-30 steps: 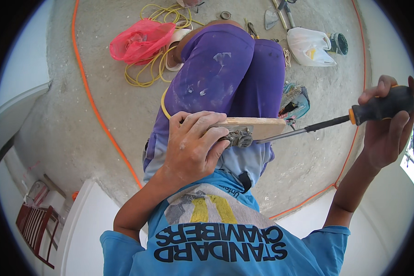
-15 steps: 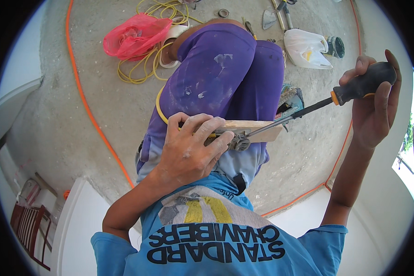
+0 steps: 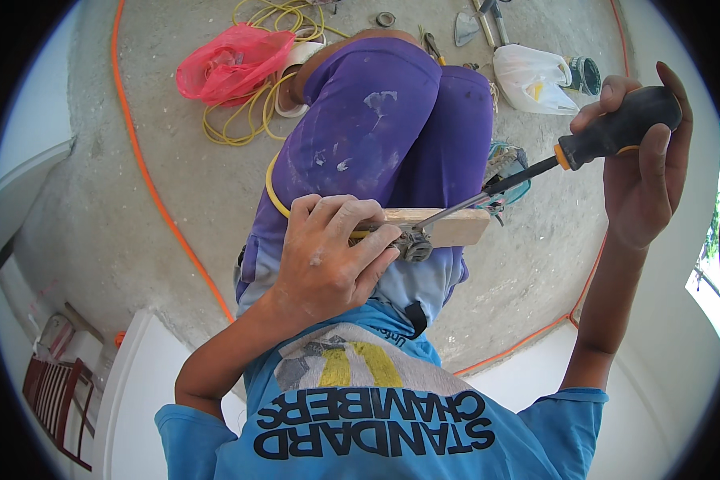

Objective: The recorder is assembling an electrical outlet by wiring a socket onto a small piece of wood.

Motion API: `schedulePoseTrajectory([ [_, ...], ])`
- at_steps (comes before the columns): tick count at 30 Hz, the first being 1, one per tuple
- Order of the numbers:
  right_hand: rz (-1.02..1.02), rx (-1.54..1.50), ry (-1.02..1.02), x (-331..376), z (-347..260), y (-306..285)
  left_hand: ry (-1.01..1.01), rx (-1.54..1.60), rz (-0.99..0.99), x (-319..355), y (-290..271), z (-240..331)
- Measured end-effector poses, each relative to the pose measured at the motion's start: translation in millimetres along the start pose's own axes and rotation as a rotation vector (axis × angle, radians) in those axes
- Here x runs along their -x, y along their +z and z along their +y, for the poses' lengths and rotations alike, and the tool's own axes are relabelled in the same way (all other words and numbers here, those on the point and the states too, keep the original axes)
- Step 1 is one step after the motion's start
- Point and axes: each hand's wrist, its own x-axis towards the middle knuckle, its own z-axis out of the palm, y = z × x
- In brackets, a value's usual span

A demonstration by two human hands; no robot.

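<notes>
My right hand [image 3: 642, 188] is raised at the right, its fingers and thumb closed around the black-and-orange handle of a screwdriver [image 3: 620, 128]. The long shaft slants down to the left, and its tip meets a small dark electrical fitting [image 3: 414, 246] in front of a wooden block [image 3: 456, 228]. With my left hand [image 3: 324, 252] I grip the fitting and the block on my lap, fingers curled over their left end and hiding part of them. A yellow cable [image 3: 274, 192] runs over my thigh to the fitting.
A pink plastic bag [image 3: 236, 64] and coiled yellow cable [image 3: 248, 128] lie beyond my left leg. Farther right are a white plastic bag [image 3: 528, 80], a dark tin [image 3: 586, 74], a trowel [image 3: 466, 29] and a tape roll [image 3: 386, 20]. An orange cord [image 3: 148, 180] crosses the concrete floor.
My right hand and the screwdriver handle have shifted slightly left and away from me, with the fingers placed a little differently. My left hand stays on the block and fitting.
</notes>
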Motion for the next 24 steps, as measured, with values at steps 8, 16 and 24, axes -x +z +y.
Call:
schedulePoseTrajectory([
  [8,-0.111,-0.096,0.028,-15,20,-4,-0.028,0.042,0.035,2,2,0],
  [16,-0.157,-0.133,0.039,-23,29,-5,0.023,-0.04,0.013,4,3,0],
  [24,-0.14,-0.083,0.059,-29,34,-4,0.042,-0.073,-0.006,2,7,0],
])
